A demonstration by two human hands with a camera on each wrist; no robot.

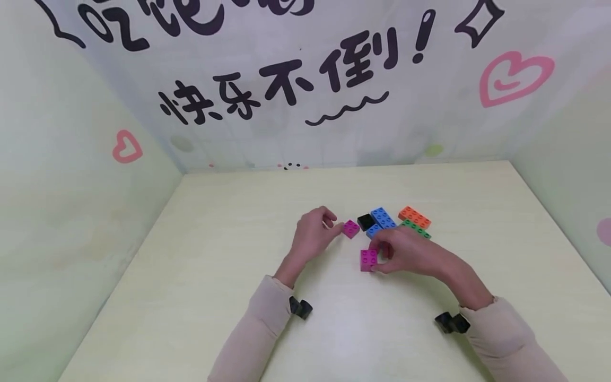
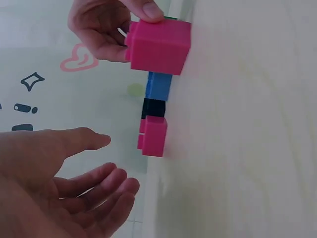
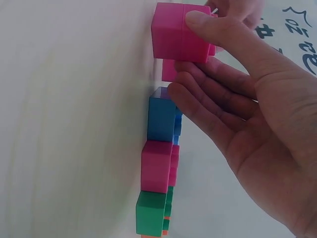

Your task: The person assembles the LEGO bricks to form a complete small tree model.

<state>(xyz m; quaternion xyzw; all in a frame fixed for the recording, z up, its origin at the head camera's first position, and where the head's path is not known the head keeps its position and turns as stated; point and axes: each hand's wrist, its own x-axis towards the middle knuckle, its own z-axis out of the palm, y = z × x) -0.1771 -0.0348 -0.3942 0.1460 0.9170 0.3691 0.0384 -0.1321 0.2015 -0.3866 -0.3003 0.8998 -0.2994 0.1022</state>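
My right hand pinches a pink toy brick block between thumb and fingers. In the right wrist view a seam crosses this block, like two bricks stacked, with studs facing up. My left hand has relaxed, parted fingers and holds nothing. Closest to it is a small pink four-stud brick; the left wrist view shows a gap between the fingers and this brick. Beyond the right hand lie a black brick, a long blue brick and a smaller blue brick, partly covered.
A green brick and an orange brick lie at the right of the group. Another pink brick shows in the right wrist view between blue and green. The pale tabletop meets printed cloth walls at the back and sides.
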